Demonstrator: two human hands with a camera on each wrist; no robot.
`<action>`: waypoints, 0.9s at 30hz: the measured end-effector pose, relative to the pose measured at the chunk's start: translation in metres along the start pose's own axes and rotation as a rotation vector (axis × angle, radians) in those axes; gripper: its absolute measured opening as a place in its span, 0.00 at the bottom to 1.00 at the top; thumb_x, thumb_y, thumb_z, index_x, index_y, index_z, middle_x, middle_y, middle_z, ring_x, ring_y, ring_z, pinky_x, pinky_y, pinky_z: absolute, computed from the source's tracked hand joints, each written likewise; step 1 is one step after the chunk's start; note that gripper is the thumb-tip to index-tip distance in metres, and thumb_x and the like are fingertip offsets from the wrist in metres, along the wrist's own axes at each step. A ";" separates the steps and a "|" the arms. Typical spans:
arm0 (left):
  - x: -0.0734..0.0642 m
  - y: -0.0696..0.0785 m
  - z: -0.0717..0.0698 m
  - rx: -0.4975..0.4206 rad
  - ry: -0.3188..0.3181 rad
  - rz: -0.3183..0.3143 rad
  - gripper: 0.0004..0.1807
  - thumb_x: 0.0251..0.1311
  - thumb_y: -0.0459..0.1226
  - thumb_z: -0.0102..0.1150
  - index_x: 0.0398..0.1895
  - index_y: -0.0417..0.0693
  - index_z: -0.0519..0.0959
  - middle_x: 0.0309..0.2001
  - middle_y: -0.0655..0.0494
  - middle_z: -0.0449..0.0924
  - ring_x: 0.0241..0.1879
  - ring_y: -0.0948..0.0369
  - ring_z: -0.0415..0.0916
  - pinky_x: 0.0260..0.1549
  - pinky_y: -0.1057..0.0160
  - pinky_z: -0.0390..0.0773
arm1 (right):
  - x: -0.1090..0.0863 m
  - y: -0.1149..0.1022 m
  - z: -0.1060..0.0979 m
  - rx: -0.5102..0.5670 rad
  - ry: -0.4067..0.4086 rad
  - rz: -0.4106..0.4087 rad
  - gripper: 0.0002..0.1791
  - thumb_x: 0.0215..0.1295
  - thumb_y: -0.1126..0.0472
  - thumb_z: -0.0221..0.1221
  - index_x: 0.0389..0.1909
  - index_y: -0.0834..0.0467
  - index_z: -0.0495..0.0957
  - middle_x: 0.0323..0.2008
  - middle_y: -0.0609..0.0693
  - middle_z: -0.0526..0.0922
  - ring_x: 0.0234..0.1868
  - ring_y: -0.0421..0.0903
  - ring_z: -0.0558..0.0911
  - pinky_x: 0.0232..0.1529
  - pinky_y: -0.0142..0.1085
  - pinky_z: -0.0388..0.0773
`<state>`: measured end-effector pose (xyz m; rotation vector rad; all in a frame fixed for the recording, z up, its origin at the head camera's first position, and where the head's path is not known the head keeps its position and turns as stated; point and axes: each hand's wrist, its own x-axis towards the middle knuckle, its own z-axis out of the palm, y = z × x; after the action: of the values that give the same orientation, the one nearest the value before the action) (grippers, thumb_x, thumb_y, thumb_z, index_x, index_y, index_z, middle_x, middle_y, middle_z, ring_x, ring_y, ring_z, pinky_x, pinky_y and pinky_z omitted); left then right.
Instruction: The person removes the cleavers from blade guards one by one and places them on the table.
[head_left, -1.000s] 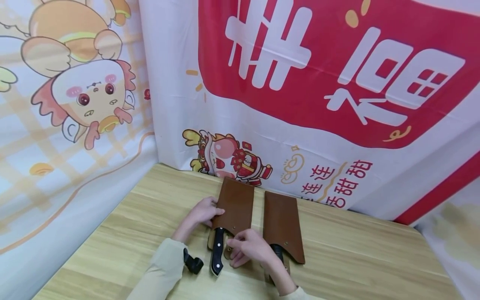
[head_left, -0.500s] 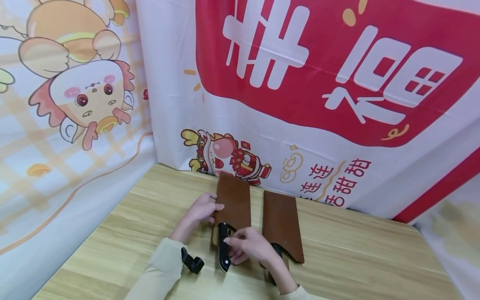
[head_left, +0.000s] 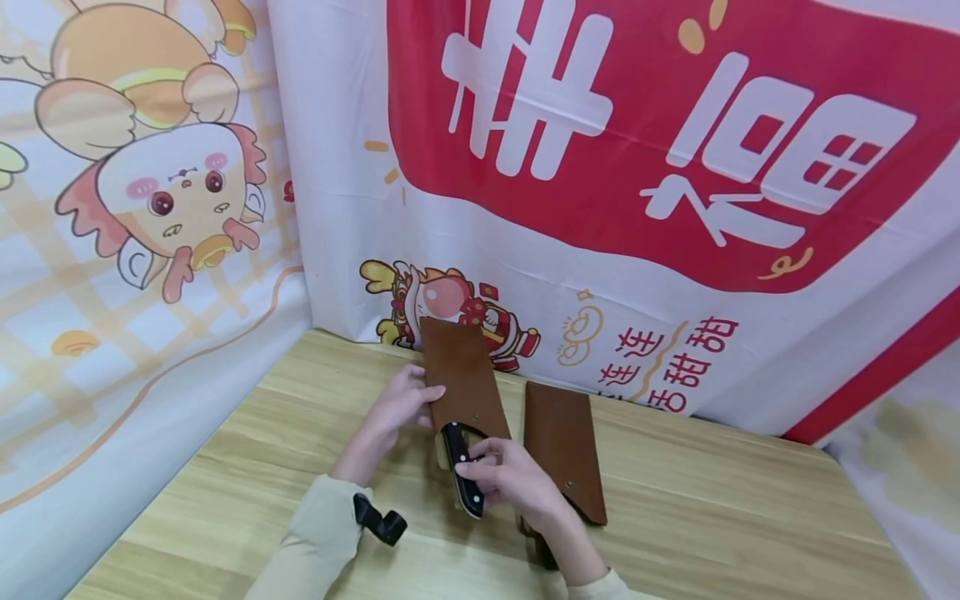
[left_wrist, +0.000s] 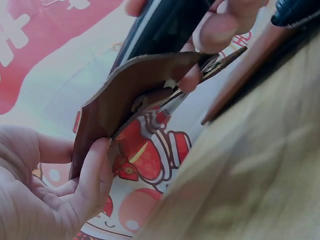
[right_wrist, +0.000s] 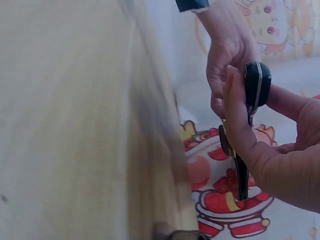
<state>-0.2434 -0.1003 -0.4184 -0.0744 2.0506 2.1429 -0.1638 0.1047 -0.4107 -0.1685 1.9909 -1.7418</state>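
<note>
A brown leather knife sheath (head_left: 465,375) is tilted up off the table. My left hand (head_left: 401,402) grips its left edge, thumb on the front face; the left wrist view shows the sheath (left_wrist: 117,92) between thumb and fingers. Out of its lower end sticks the black riveted handle (head_left: 470,497) of a knife, whose blade is mostly hidden. My right hand (head_left: 517,482) pinches this handle; in the right wrist view the thumb and fingers lie on either side of the handle (right_wrist: 257,85). A second brown sheath (head_left: 558,442) lies to the right, its black handle (head_left: 547,554) partly hidden by my right arm.
Both sheaths are near the back of a wood-grain table (head_left: 712,508). Behind stands a printed cloth wall (head_left: 337,250) with a red panel, and another cartoon cloth (head_left: 180,183) on the left. A black strap piece (head_left: 381,523) juts from my left sleeve.
The left sheath and its knife have risen off the table and tilted, top end now higher against the cloth. My right fingers have gone from beside the handle to pinching it.
</note>
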 end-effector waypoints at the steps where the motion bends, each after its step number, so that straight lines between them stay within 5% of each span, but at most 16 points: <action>1: 0.000 0.001 0.000 -0.015 -0.002 -0.001 0.24 0.69 0.30 0.60 0.63 0.31 0.64 0.51 0.35 0.80 0.34 0.56 0.83 0.31 0.59 0.86 | -0.002 -0.002 -0.002 -0.015 0.015 -0.005 0.24 0.68 0.59 0.66 0.56 0.70 0.72 0.35 0.53 0.88 0.32 0.43 0.86 0.33 0.37 0.85; 9: -0.003 0.012 -0.011 -0.101 -0.094 0.007 0.29 0.66 0.32 0.61 0.69 0.33 0.66 0.46 0.48 0.85 0.37 0.59 0.85 0.40 0.59 0.86 | -0.015 -0.016 -0.027 -0.088 0.144 -0.038 0.22 0.64 0.57 0.70 0.55 0.64 0.83 0.34 0.46 0.83 0.27 0.40 0.74 0.28 0.32 0.73; 17: -0.003 0.015 -0.017 -0.303 -0.231 0.011 0.16 0.80 0.41 0.48 0.60 0.40 0.69 0.42 0.55 0.83 0.40 0.59 0.83 0.47 0.57 0.84 | -0.024 -0.019 -0.044 -0.060 0.095 -0.088 0.21 0.62 0.63 0.69 0.55 0.68 0.83 0.42 0.54 0.87 0.31 0.40 0.83 0.29 0.30 0.79; 27: -0.004 0.019 -0.017 -0.549 -0.195 -0.020 0.10 0.79 0.37 0.47 0.56 0.44 0.66 0.40 0.56 0.84 0.39 0.59 0.85 0.37 0.58 0.86 | -0.030 -0.021 -0.059 -0.071 0.140 -0.146 0.19 0.63 0.65 0.69 0.54 0.69 0.84 0.40 0.53 0.87 0.38 0.43 0.82 0.39 0.36 0.81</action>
<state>-0.2441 -0.1181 -0.3995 0.0428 1.3098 2.5197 -0.1672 0.1658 -0.3780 -0.2262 2.1908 -1.8181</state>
